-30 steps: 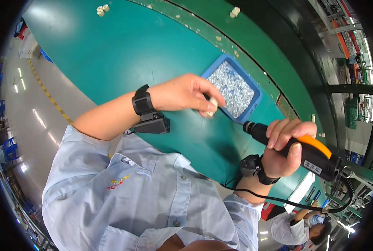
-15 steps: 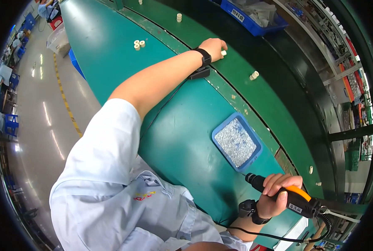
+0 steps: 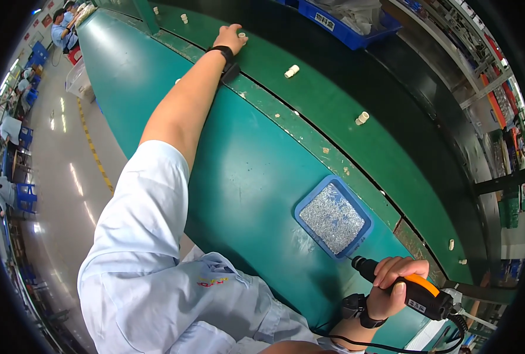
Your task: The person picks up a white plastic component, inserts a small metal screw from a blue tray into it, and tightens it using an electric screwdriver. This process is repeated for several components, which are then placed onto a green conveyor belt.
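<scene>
On the green belt at the far side, my left hand has its thumb and fingers around a small cream-coloured cylindrical piece. My right hand grips a black-and-orange electric screwdriver at the lower right. Its bit points left, close to the near corner of a blue tray, which holds many small silvery metal parts. Another cream cylindrical piece lies on the belt to the right of my left hand, and a similar one lies farther right.
More cream pieces rest along the belt. A blue bin with plastic bags stands beyond it. A black box with a cable sits by my left wrist. The screwdriver's coiled cord hangs lower right. People sit far left.
My left hand has moved left and away along the belt, leaving one cream piece behind and reaching another. My right hand still holds the screwdriver by the tray. The view has shifted slightly.
</scene>
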A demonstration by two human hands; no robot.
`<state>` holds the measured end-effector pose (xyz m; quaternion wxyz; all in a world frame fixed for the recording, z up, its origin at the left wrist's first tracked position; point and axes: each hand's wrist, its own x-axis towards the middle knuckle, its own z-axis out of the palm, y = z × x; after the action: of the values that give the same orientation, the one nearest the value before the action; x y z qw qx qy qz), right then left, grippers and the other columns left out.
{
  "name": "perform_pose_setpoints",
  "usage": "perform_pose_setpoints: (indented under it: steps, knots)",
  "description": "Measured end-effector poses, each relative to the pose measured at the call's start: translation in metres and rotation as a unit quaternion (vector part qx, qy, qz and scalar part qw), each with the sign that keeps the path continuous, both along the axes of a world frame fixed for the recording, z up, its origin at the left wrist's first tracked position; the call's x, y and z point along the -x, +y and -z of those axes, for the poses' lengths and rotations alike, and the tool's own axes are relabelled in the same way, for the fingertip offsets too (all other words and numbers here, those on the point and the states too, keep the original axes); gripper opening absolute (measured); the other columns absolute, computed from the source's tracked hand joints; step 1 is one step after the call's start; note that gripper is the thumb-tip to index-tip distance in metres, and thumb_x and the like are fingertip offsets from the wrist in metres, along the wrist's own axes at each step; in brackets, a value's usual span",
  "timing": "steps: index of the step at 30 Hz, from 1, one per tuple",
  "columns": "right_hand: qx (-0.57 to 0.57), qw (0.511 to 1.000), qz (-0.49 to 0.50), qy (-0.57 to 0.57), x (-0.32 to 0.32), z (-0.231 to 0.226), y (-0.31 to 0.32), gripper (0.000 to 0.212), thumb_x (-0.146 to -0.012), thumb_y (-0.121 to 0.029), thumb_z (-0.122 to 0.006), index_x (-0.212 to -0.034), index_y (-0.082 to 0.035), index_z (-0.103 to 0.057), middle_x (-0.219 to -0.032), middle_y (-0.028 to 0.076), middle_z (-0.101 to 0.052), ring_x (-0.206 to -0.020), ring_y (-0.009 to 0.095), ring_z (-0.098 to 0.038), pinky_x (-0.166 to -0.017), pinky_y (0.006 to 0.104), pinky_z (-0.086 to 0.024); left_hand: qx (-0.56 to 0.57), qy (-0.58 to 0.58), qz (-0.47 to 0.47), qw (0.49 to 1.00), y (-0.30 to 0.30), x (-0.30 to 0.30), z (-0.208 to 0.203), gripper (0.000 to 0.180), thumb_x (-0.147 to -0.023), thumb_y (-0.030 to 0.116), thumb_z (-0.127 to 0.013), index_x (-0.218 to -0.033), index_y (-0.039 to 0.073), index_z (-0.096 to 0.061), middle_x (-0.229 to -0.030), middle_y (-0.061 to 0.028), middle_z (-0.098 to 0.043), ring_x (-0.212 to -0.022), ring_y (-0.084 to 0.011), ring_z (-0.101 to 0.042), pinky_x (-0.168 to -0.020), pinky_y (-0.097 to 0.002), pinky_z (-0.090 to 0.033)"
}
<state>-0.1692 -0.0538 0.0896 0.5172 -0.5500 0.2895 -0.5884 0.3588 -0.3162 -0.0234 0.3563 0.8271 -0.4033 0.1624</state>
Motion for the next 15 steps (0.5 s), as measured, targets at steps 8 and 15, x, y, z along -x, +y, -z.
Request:
perform_pose_setpoints:
  steps: [8,15]
  knots:
    - [0.013,1.000,-0.006,-0.001,0.002,-0.002,0.004,0.031,-0.079,-0.026,-0.066,-0.087,-0.007,-0.043,-0.054,0.000,-0.043,-0.044,0.011,-0.042,-0.047,0.0247,-0.034,-0.042,0.264,0.243,0.933,0.010,0.003,0.006,0.019,-0.082,0.007,-0.065,-0.101,0.003,-0.062,-0.078,-0.0087,-0.065,-0.072,-0.0133,-0.064,-0.064,-0.0243,-0.051]
    - [0.022,0.999,0.025,-0.006,0.009,-0.002,0.002,0.035,-0.080,-0.027,-0.069,-0.090,-0.006,-0.044,-0.058,0.002,-0.049,-0.047,0.015,-0.047,-0.049,0.0282,-0.039,-0.112,0.443,0.539,0.708,0.189,0.211,-0.061,0.022,-0.080,0.004,-0.068,-0.100,0.000,-0.061,-0.088,-0.0041,-0.064,-0.076,-0.0102,-0.061,-0.069,-0.0233,-0.051]
